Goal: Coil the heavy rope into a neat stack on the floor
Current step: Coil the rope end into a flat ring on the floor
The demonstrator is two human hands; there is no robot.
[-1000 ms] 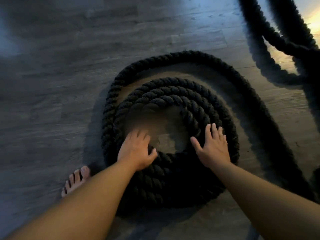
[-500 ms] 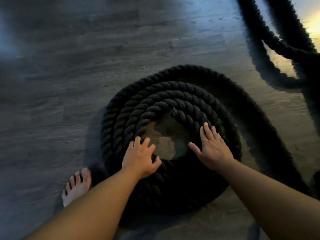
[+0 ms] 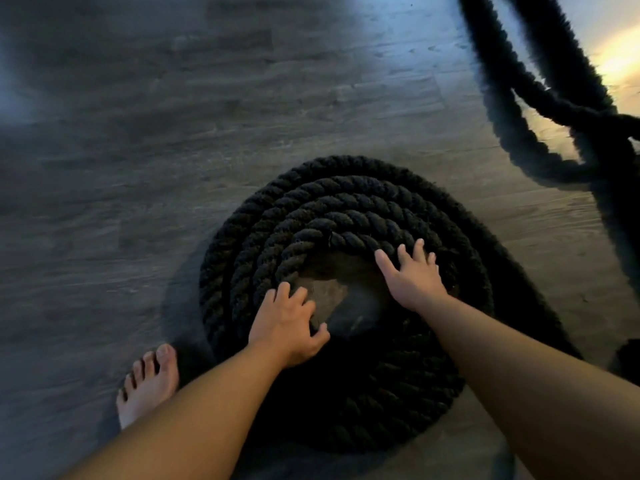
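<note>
A thick black twisted rope [image 3: 332, 206] lies coiled in a tight round stack on the grey wood floor [image 3: 173, 150], with a small bare patch of floor at its centre. My left hand [image 3: 287, 323] presses on the near-left inner turns, fingers curled over the rope. My right hand [image 3: 414, 275] lies flat on the inner right turns, fingers spread. From the coil's right side the rope runs off toward the lower right.
Loose lengths of the same rope [image 3: 540, 109] cross and hang at the upper right, near a bright patch of light. A bare foot [image 3: 149, 382] stands on the floor just left of the coil.
The outer loop, loose and wide a second ago, has closed in tight against the coil. Both hands slid slightly along the inner turns; the centre hole looks smaller.
</note>
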